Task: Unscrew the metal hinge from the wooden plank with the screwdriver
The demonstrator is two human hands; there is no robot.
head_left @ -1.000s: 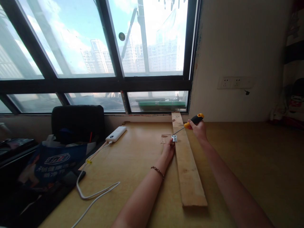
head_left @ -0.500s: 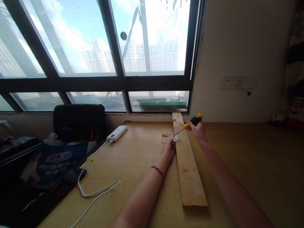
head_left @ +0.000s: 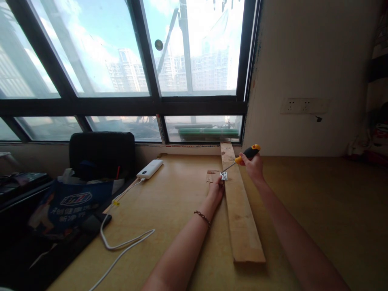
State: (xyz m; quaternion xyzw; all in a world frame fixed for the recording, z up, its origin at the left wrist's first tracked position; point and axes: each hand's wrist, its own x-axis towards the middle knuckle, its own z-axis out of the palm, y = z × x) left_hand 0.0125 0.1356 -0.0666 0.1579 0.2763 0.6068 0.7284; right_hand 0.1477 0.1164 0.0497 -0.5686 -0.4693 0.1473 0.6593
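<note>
A long pale wooden plank [head_left: 244,220] lies lengthwise on the table, its far end by the window sill. On its left edge, around the middle, sits a small silvery metal hinge [head_left: 224,176] with holes. My left hand [head_left: 216,189] is closed at the plank's left side, its fingertips pinching the hinge's near left edge; their exact grip is partly hidden. From the right, my right hand [head_left: 254,166] grips a screwdriver [head_left: 251,152] with a black and yellow handle. The shaft slants down leftward, its tip at the hinge. Left of the hinge is a small brownish patch or piece [head_left: 213,175].
A white power bank [head_left: 150,169] with a white cable [head_left: 130,243] lies on the wooden table [head_left: 178,198] to the left. Beyond the table's left edge are a black chair [head_left: 102,151] and a blue bag [head_left: 74,206]. The window [head_left: 194,106] and wall border the far side.
Hardly anything differs. The view has shifted very slightly; both hands, the screwdriver and the hinge keep their places.
</note>
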